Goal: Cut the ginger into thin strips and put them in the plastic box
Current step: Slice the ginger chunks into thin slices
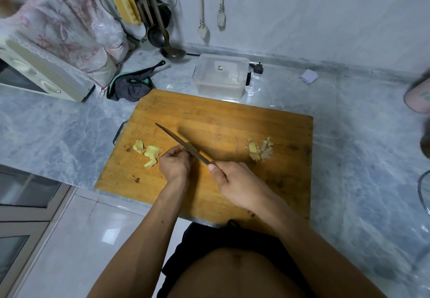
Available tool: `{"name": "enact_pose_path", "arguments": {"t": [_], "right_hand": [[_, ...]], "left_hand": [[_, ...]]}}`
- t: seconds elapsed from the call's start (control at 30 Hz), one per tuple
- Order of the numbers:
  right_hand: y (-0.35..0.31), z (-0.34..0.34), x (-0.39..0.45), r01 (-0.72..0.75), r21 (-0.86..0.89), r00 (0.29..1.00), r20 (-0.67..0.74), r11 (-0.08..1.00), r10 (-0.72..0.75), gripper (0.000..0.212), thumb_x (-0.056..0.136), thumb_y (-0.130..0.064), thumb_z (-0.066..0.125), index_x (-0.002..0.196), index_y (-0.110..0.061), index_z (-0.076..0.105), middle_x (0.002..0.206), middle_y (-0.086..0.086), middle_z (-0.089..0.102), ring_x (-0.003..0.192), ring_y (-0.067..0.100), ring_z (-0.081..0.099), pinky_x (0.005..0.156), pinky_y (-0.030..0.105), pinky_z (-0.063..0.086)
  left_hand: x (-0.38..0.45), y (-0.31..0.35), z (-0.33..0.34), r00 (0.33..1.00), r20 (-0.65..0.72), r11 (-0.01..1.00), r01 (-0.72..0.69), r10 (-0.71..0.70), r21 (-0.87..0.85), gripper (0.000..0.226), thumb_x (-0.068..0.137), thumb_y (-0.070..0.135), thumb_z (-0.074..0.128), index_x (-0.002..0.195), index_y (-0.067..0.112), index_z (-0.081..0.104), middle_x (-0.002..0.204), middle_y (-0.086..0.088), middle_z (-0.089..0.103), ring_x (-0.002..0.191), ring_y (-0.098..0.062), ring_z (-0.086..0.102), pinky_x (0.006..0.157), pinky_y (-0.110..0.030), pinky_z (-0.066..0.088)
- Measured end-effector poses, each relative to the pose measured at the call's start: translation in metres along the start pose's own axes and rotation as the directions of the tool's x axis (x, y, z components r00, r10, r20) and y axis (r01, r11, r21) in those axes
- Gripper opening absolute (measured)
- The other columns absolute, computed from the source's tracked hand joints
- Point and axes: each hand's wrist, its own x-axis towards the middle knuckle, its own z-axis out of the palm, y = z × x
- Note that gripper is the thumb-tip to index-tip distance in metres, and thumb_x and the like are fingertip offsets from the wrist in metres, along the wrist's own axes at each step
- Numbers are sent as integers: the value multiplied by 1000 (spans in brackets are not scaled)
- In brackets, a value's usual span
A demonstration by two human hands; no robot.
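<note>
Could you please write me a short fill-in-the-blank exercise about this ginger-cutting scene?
1. The right hand grips the handle of the ____.
2. The left hand and the yellow ginger slices are on the wooden ____.
3. The clear plastic box stands on the counter beyond the board's ____ edge.
4. The pile of ginger peelings lies to the ____ of the blade.

Missing words: knife; cutting board; far; right

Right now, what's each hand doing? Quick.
Left hand: fingers curled, pressing down beside the blade; what it holds is hidden.
Right hand: grips the knife by its handle.
</note>
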Motion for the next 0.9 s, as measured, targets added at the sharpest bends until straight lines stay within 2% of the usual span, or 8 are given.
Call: {"name": "enact_pose_path", "arguments": {"t": [0.07, 0.13, 0.27, 0.37, 0.53, 0.67, 0.8, 0.9], "right_hand": [[0, 0, 0, 4, -14, 1000, -7, 1000, -5, 41, 106, -51, 29, 107, -27, 62, 78, 1, 57, 75, 22, 58, 60, 38, 46], [-1, 0, 0, 12, -10, 1000, -7, 1000, -12, 41, 106, -50, 30, 108, -26, 63, 76, 0, 58, 71, 20, 58, 59, 38, 46], [-3, -2, 3, -8, 21, 1000, -5, 1000, 8, 36, 106, -50, 31, 91, -30, 57, 75, -2, 57, 65, 17, 57, 54, 34, 43], [-4, -3, 3, -14, 27, 1000, -7, 1000, 14, 40, 106, -50, 31, 74, -32, 47, 73, -1, 57, 64, 20, 58, 55, 38, 44], [-6, -4, 4, -36, 54, 999, -2, 998, 36, 43, 105, -50, 32, 75, -26, 50, 71, -1, 57, 59, 18, 55, 53, 37, 42], [-9, -3, 4, -55, 51, 999, 3, 997, 55, 44, 106, -49, 32, 74, -23, 49, 71, -3, 55, 60, 13, 52, 52, 32, 37], [-10, 0, 7, -74, 54, 997, 7, 996, 74, 42, 106, -51, 31, 82, -24, 53, 77, -2, 56, 63, 13, 52, 52, 30, 35], [-10, 0, 6, -73, 70, 997, 10, 995, 73, 43, 106, -49, 32, 77, -24, 51, 73, -3, 56, 61, 13, 52, 54, 32, 39]], "left_hand": [[-1, 0, 0, 1000, 2, 1000, -4, 4, -3, 11, 83, -5, 66, 93, -2, 71, 77, -16, 72, 55, -19, 68, 61, -32, 61], [-2, 1, 0, 1000, 1, 1000, -7, 7, -5, 8, 84, -2, 68, 92, -2, 72, 78, -16, 72, 59, -22, 69, 63, -33, 61], [0, -1, 1, 1000, -1, 1000, 13, -13, -14, 11, 85, -2, 66, 83, 7, 72, 79, -15, 74, 74, -31, 73, 74, -42, 62], [0, 0, 0, 1000, -6, 1000, 29, -29, 1, 13, 84, -1, 68, 80, 10, 73, 81, -14, 75, 79, -33, 74, 77, -44, 61], [-2, 4, 2, 998, -6, 997, 61, -62, -51, 20, 88, -5, 63, 76, 10, 69, 82, -15, 72, 77, -29, 71, 80, -42, 60], [-6, 6, 2, 998, -21, 998, 52, -53, -37, 20, 87, -5, 62, 79, 11, 70, 85, -15, 73, 76, -26, 71, 74, -36, 61], [-7, 10, 3, 998, -28, 999, 49, -50, -18, 15, 88, -6, 61, 89, 5, 71, 81, -14, 71, 68, -23, 69, 58, -25, 60], [-5, 9, 3, 999, -26, 999, 42, -42, -4, 15, 87, -6, 61, 95, 0, 72, 87, -17, 73, 76, -27, 72, 60, -27, 61]]}}
